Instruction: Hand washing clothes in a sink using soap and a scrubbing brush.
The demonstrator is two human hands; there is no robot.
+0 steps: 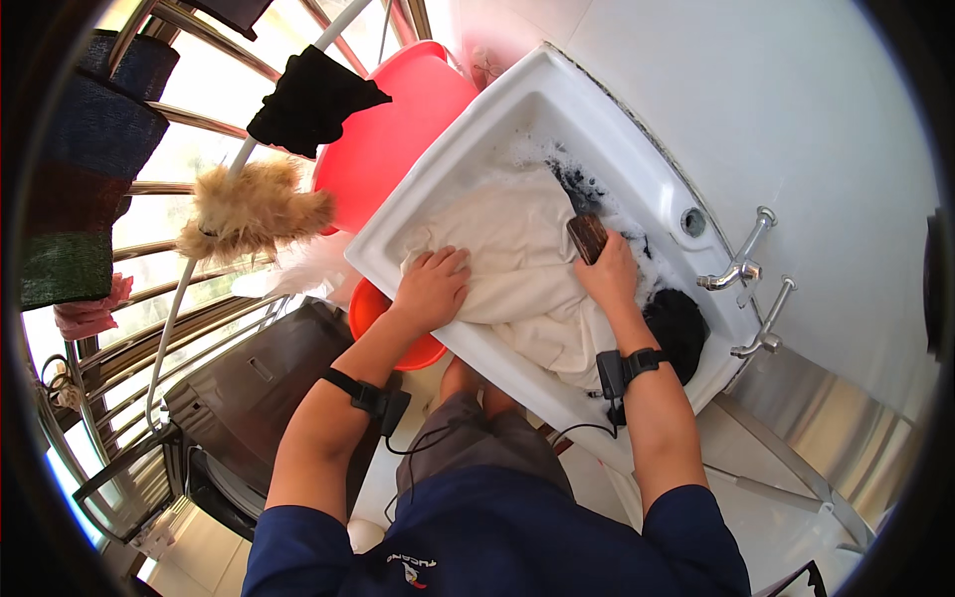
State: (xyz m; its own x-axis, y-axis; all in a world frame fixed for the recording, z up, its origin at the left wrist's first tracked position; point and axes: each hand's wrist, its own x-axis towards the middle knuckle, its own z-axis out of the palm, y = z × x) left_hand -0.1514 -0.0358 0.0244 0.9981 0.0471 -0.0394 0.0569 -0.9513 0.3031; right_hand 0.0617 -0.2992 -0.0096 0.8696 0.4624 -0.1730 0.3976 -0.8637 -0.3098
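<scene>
A wet cream-coloured cloth [522, 224] is spread in a white ceramic sink [462, 153], reaching up to its near rim. My left hand [433, 289] lies on the cloth's left part, fingers slightly spread, by the sink's edge. In my right hand [610, 272] is a dark brown scrubbing brush [588, 237], held over the cloth's right side; its bristles are hidden. Dark fabric [574, 186] lies among suds beyond the brush. A bunched black cloth [677, 328] rests in the sink, to the right of my right forearm.
Two metal taps [735, 274] [765, 342] jut from the wall on the right. A large red basin [395, 127] and an orange-red bucket [365, 313] stand left of the sink. Black cloth [310, 101] and a tan fluffy item [254, 213] hang on a pole. A dark-lidded washing machine [261, 373] stands lower left.
</scene>
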